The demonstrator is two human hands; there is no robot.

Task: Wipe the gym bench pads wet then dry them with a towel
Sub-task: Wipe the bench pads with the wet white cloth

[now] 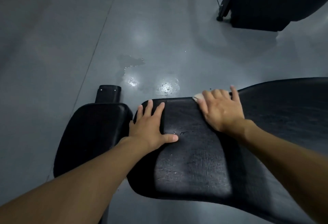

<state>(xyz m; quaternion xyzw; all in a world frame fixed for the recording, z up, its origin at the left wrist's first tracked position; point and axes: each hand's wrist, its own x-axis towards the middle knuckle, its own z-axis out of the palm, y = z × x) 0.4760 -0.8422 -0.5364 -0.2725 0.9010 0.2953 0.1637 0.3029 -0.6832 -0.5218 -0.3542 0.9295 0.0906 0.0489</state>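
A long black bench pad (191, 161) runs from the lower middle to the right edge, its surface streaked with moisture and a few droplets. A smaller black seat pad (92, 135) lies to its left. My left hand (150, 126) rests flat with fingers spread on the long pad's left end. My right hand (220, 108) presses down on a pale cloth (197, 97) at the pad's far edge; only a small corner of the cloth shows beyond my fingers.
The grey glossy floor (71, 37) has a puddle and water drops (150, 83) just beyond the bench. A black frame end (108, 93) sticks out past the seat pad. Another black machine with a cable (266, 2) stands at the top right.
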